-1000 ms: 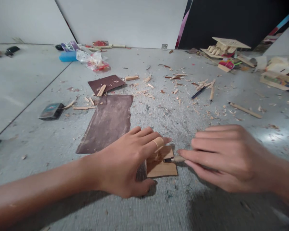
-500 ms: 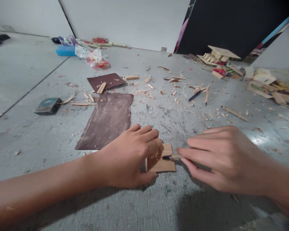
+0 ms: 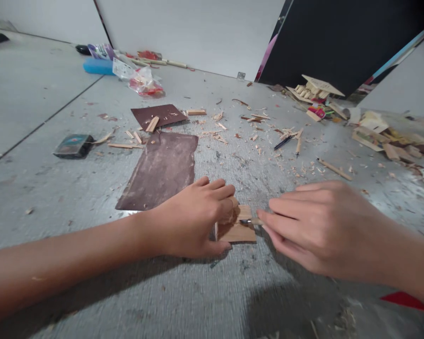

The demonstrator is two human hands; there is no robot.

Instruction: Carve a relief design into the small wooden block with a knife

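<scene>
My left hand [image 3: 194, 219] presses down on a small flat piece of light wood [image 3: 238, 231] lying on the grey floor, fingers curled over its left part. My right hand [image 3: 311, 230] grips a small knife [image 3: 250, 221] with a wooden handle; its dark blade tip rests on the wood piece just right of my left fingers. Most of the knife handle is hidden inside my right hand.
A large brown sandpaper sheet [image 3: 160, 169] lies just behind my left hand, a smaller one [image 3: 157, 116] farther back. Wood shavings and sticks [image 3: 257, 127] litter the floor. A dark small box [image 3: 72, 145] sits left, a stick model house [image 3: 316, 89] and cardboard scraps [image 3: 385, 136] far right.
My left fingers curled in tighter over the wood piece and my right hand slid the knife a little left toward them. The view shifted slightly, so everything sits a bit higher.
</scene>
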